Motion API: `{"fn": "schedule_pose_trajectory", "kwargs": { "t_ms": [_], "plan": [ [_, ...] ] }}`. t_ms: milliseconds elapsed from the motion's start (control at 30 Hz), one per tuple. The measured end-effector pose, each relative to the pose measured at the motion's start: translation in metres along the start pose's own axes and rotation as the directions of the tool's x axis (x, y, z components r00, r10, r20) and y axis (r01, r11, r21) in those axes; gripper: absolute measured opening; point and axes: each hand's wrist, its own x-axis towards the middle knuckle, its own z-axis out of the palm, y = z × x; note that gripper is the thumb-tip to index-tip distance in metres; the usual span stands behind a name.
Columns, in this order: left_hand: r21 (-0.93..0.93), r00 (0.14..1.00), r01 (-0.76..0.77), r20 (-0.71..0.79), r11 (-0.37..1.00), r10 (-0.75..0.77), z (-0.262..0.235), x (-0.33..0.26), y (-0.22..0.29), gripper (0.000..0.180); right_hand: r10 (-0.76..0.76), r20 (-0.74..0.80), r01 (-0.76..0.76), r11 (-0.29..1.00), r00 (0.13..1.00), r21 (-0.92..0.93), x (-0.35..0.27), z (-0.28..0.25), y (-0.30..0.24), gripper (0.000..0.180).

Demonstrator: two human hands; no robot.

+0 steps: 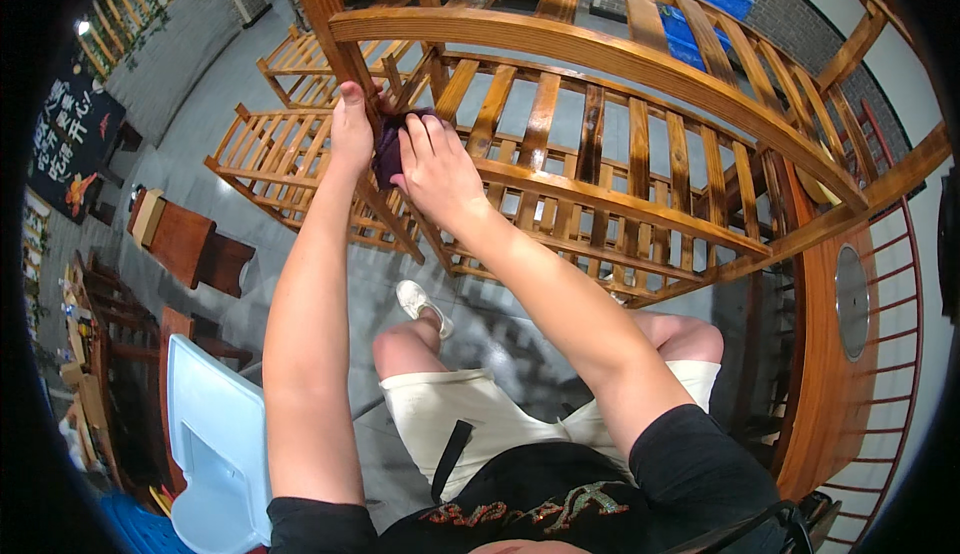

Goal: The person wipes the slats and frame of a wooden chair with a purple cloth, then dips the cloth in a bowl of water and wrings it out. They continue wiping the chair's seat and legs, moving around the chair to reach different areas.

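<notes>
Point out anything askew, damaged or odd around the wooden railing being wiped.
Nothing looks broken. Both hands, left hand and right hand, press a dark purple cloth against a post of the slatted railing. Some slats show darker blotches, likely uneven stain or wet patches. The rails' curve is lens bending.

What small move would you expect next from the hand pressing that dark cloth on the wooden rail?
Probably a short rub along the slanted post: the right hand presses the dark purple cloth against it, while the left hand steadies the wood beside it.
</notes>
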Motion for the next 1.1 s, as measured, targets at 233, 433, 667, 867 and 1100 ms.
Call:
{"fn": "schedule_pose_trajectory", "kwargs": {
  "t_ms": [233,433,667,867,1100],
  "plan": [
    [0.025,0.971,-0.118,-0.204,0.993,0.121,0.011,-0.002,-0.028,0.078,-0.09,-0.074,0.084,0.993,0.993,-0.084,-0.001,0.012,0.002,0.034],
    [-0.038,0.973,-0.097,-0.212,0.995,0.087,-0.003,0.01,-0.053,0.078,-0.036,0.0,0.036,0.994,0.999,-0.099,-0.008,-0.009,0.008,0.027],
    [-0.015,0.979,-0.069,-0.192,0.998,0.065,-0.006,0.013,-0.053,0.085,-0.074,-0.028,0.069,0.986,0.997,-0.153,-0.052,-0.045,0.041,0.029],
    [0.099,0.98,-0.096,-0.166,0.99,0.112,-0.015,0.022,-0.077,0.08,-0.07,-0.039,0.062,0.983,0.997,-0.172,-0.099,-0.093,0.081,0.033],
    [0.097,0.97,-0.046,-0.231,0.994,0.068,-0.03,0.029,-0.077,0.087,-0.069,-0.005,0.065,0.97,0.998,-0.234,-0.15,-0.139,0.118,0.044]
  ]
}}
